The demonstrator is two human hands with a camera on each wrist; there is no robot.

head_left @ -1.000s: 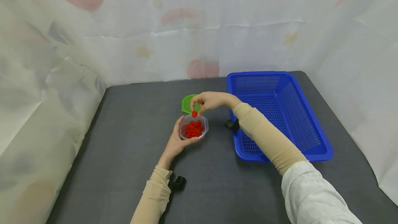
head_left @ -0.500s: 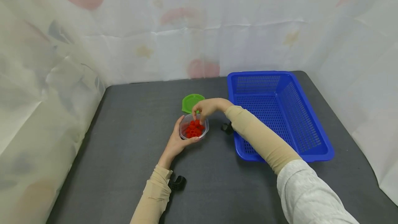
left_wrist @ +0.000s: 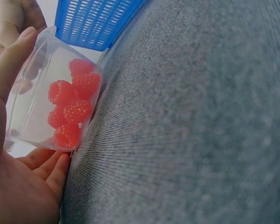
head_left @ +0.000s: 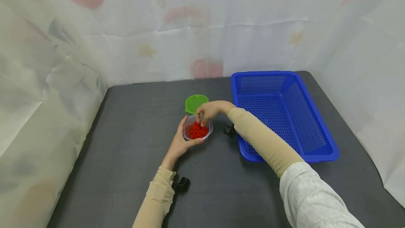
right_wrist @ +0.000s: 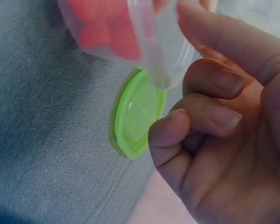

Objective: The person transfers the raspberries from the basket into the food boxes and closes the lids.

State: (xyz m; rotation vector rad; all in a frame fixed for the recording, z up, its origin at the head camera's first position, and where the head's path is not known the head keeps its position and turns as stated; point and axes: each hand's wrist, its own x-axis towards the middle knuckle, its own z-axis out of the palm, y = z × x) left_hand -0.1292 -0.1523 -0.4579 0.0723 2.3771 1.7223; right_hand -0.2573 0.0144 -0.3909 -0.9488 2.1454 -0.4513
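Note:
My left hand grips a small clear plastic container between thumb and fingers, tilted with its mouth facing away from me. Several red raspberries are gathered along its bottom. From the right, my right hand reaches over the rim, thumb and index finger dipping into the container. Its other fingers are curled outside, in the right wrist view. Those dipping fingertips are partly hidden, and I cannot tell whether they pinch a raspberry. Just behind the container lies a green lid, flat on the table.
A large blue perforated plastic basket stands on the right side of the dark grey table, partly under my right forearm. White patterned sheeting rises behind the table and along both sides.
My right hand has lowered from above the rim, where it pinched a raspberry, into the container. It has barely moved in the last half second. The left hand keeps its hold.

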